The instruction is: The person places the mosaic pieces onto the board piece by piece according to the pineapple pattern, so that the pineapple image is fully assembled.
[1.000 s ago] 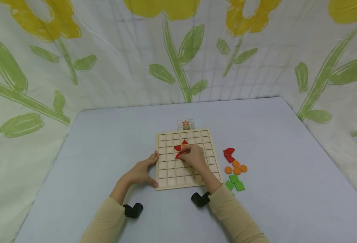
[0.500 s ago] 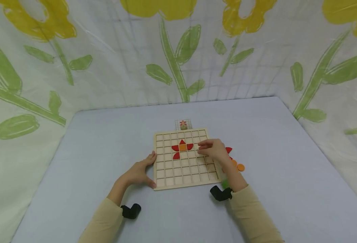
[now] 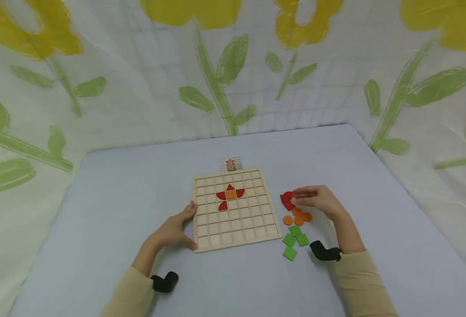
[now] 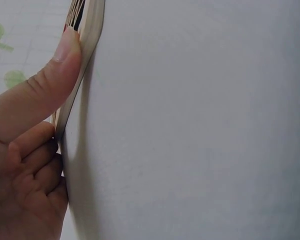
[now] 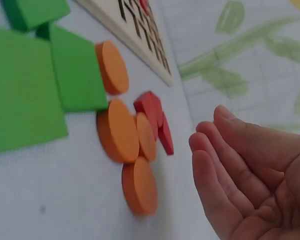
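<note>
A square wooden grid board [image 3: 237, 224] lies on the table. My left hand [image 3: 173, 230] is spread along its left edge, thumb touching the near corner; the left wrist view shows the thumb [image 4: 65, 65] on the rim. Set in the board are an orange square [image 3: 231, 194], a red triangle [image 3: 230, 187] above it, red quarter circles on both its sides and another quarter circle [image 3: 223, 205] lower left. My right hand [image 3: 318, 200] reaches in beside a cluster of loose red pieces [image 3: 287, 205], fingers extended. Between its fingers nothing shows in the right wrist view.
Orange discs [image 3: 287, 220] and green squares [image 3: 289, 253] lie in a column right of the board, nearer than the red pieces. A small pattern card [image 3: 231, 164] touches the board's far edge. A flower-printed curtain [image 3: 146, 88] hangs behind the table [image 3: 138, 171].
My right hand has left a red quarter circle on the board and moved right to the loose red pieces. The left hand stays at the board's edge. The head view has shifted slightly.
</note>
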Demonstrator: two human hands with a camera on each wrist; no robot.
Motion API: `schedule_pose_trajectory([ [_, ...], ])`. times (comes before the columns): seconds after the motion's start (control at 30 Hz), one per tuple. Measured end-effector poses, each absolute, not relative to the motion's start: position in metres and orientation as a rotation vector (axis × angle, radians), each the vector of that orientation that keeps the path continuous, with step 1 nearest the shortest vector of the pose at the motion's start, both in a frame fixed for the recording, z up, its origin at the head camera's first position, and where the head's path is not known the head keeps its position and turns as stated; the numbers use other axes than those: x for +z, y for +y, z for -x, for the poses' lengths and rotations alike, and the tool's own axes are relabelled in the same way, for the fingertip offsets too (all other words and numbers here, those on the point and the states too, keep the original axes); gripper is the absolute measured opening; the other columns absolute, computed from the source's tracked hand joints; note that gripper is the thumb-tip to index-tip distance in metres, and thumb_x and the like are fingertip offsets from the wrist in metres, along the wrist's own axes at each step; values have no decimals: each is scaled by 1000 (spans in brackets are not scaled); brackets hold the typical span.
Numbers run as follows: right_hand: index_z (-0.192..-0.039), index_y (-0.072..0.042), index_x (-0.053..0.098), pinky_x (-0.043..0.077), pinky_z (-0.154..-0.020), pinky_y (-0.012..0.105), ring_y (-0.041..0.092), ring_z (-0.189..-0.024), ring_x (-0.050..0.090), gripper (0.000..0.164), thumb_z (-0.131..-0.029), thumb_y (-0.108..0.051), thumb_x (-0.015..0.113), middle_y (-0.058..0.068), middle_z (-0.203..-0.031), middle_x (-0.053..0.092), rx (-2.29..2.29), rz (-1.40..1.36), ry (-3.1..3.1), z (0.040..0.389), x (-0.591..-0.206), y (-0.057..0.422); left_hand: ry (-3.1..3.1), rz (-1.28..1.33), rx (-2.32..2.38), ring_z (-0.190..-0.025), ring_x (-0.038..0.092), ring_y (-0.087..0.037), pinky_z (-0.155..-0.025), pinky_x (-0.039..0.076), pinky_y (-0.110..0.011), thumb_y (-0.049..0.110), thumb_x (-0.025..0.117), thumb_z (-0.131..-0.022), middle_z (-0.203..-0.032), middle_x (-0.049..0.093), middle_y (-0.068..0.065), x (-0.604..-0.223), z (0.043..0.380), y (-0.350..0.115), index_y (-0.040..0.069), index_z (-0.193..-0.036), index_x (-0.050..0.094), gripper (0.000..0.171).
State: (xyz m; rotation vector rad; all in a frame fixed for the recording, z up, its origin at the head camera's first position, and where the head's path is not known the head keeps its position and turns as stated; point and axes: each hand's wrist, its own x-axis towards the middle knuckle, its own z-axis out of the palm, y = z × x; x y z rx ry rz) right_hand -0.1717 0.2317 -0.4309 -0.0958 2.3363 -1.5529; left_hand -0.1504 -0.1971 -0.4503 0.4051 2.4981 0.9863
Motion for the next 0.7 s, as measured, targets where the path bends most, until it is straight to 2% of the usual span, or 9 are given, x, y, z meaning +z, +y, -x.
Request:
schedule_pose_trajectory([
  [0.17,-122,12,60,51,-80,20,14,-96,65,40,-89,-8,68,22,-116,67,-1451,93,2359,165,-437,250,2502,-419,996,-145,13,-39,-114,15,-58,19,93,-58,-159,15,-18,-450,148,-201,-3,-150,26,117],
  [0.27,-118,11,63,50,-80,22,18,-97,65,37,-85,-4,71,21,-113,68,-1383,118,2368,162,-440,257,2511,-410,986,-145,13,-39,-114,14,-59,19,93,-57,-159,15,-17,-450,148,-201,-3,-150,26,117],
  [0.4,-113,8,67,52,-85,27,27,-102,64,36,-79,-1,76,19,-113,68,-1293,197,2382,159,-443,258,2519,-393,963,-145,14,-39,-114,13,-60,18,93,-57,-159,15,-17,-450,148,-200,-3,-150,26,117],
  [0.53,-109,5,69,53,-86,33,29,-100,63,34,-76,3,77,17,-111,68,-1220,276,2435,156,-445,257,2518,-397,961,-145,14,-39,-114,13,-60,18,93,-57,-159,16,-17,-450,149,-199,-3,-150,26,117],
  [0.7,-103,4,69,53,-81,28,26,-95,62,29,-75,3,78,14,-106,68,-1190,314,2487,155,-447,256,2511,-399,970,-145,13,-40,-114,14,-59,17,93,-57,-158,16,-18,-450,149,-199,-3,-150,26,116],
])
